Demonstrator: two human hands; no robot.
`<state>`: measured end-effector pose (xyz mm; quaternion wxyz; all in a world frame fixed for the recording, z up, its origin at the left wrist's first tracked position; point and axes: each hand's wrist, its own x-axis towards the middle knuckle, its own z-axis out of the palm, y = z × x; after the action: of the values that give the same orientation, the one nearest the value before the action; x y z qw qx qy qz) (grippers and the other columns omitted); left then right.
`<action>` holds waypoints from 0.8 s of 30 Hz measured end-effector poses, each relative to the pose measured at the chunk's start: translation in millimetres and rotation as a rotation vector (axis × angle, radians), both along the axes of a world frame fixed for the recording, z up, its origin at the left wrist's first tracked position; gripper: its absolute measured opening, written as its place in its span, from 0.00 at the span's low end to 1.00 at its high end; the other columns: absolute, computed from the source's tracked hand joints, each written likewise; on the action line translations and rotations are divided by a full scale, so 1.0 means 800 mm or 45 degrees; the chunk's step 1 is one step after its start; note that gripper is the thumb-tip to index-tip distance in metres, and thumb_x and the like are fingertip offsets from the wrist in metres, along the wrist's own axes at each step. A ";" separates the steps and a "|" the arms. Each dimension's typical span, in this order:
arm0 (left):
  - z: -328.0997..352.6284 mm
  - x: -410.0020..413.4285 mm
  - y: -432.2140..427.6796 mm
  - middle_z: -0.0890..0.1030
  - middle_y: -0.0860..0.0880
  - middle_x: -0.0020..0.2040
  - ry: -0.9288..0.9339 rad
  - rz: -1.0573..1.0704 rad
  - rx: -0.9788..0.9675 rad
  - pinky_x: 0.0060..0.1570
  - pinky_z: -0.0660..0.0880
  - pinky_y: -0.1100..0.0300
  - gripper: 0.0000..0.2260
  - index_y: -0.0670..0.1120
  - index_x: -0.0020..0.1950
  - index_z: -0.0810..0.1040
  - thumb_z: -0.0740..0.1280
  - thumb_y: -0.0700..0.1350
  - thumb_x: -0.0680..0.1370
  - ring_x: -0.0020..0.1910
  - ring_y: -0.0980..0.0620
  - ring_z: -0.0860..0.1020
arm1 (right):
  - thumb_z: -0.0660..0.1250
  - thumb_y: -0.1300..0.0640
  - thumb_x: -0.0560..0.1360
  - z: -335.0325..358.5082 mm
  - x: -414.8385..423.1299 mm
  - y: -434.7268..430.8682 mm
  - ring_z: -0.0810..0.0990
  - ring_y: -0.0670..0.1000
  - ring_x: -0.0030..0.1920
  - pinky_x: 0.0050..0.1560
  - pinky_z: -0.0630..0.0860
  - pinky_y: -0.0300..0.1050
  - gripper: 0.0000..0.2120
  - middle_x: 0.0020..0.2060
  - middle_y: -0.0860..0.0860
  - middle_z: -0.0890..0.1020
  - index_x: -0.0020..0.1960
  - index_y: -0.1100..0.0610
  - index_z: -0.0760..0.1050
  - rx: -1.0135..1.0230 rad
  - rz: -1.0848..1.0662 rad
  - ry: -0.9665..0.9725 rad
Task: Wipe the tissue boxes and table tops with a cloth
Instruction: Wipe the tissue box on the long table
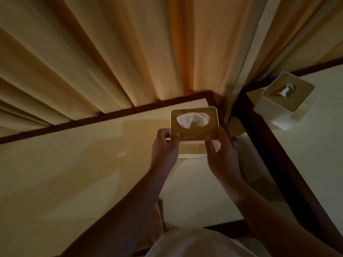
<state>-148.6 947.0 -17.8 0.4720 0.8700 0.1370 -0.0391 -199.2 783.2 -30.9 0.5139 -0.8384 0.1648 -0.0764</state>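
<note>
Tissue box (196, 133), wood lid, tissue sticking out, over far right corner of my table (74, 173); lifted or resting, can't tell. My left hand (164, 145) grips its left side, right hand (220, 154) its right side. Second tissue box (278, 106) on neighbouring table (319, 145). Curtain (111, 52) behind.

Near table (74, 173): tissue box (194, 125) at far-right corner. Right table (319, 154): second box (285, 101) at far-left corner. Curtain (111, 52) behind both.
</note>
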 end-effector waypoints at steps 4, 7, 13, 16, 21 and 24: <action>-0.003 -0.065 0.018 0.82 0.59 0.51 -0.020 0.014 -0.053 0.46 0.77 0.59 0.11 0.52 0.61 0.78 0.69 0.54 0.82 0.47 0.64 0.79 | 0.63 0.46 0.84 -0.004 -0.058 0.007 0.78 0.36 0.61 0.59 0.77 0.32 0.24 0.66 0.45 0.80 0.78 0.51 0.67 -0.110 -0.049 0.007; -0.007 -0.121 0.026 0.83 0.58 0.52 -0.011 0.029 -0.104 0.47 0.79 0.57 0.10 0.52 0.60 0.78 0.70 0.53 0.81 0.46 0.62 0.81 | 0.63 0.44 0.85 -0.005 -0.104 0.016 0.81 0.44 0.62 0.59 0.82 0.47 0.24 0.64 0.46 0.81 0.77 0.51 0.68 -0.145 -0.084 0.001; -0.013 -0.218 0.049 0.81 0.61 0.52 -0.017 0.057 -0.170 0.45 0.78 0.59 0.10 0.55 0.59 0.76 0.71 0.53 0.80 0.45 0.65 0.80 | 0.64 0.44 0.84 -0.014 -0.190 0.043 0.81 0.49 0.64 0.60 0.82 0.52 0.26 0.66 0.49 0.81 0.78 0.51 0.66 -0.239 -0.118 0.046; -0.010 -0.252 0.062 0.81 0.62 0.51 -0.023 0.044 -0.166 0.44 0.78 0.59 0.11 0.56 0.60 0.76 0.71 0.54 0.80 0.45 0.65 0.80 | 0.65 0.47 0.84 -0.014 -0.221 0.052 0.80 0.48 0.64 0.52 0.76 0.36 0.25 0.67 0.50 0.80 0.79 0.53 0.66 -0.257 -0.091 0.062; -0.013 -0.289 0.076 0.77 0.63 0.51 -0.051 0.016 -0.200 0.42 0.73 0.63 0.12 0.52 0.62 0.76 0.71 0.53 0.81 0.48 0.65 0.78 | 0.62 0.43 0.85 -0.016 -0.245 0.052 0.78 0.48 0.67 0.46 0.65 0.27 0.26 0.70 0.49 0.78 0.80 0.50 0.64 -0.257 -0.001 0.125; -0.015 -0.295 0.081 0.76 0.63 0.50 -0.040 -0.004 -0.197 0.40 0.69 0.67 0.11 0.52 0.62 0.75 0.70 0.52 0.82 0.46 0.67 0.75 | 0.61 0.41 0.84 -0.015 -0.250 0.055 0.78 0.50 0.68 0.52 0.72 0.33 0.28 0.70 0.50 0.78 0.80 0.50 0.64 -0.266 0.062 0.112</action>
<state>-384.9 1011.9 -30.2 0.5398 0.8317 0.1248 -0.0365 -399.1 827.0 -43.2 0.4175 -0.8938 0.1580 -0.0437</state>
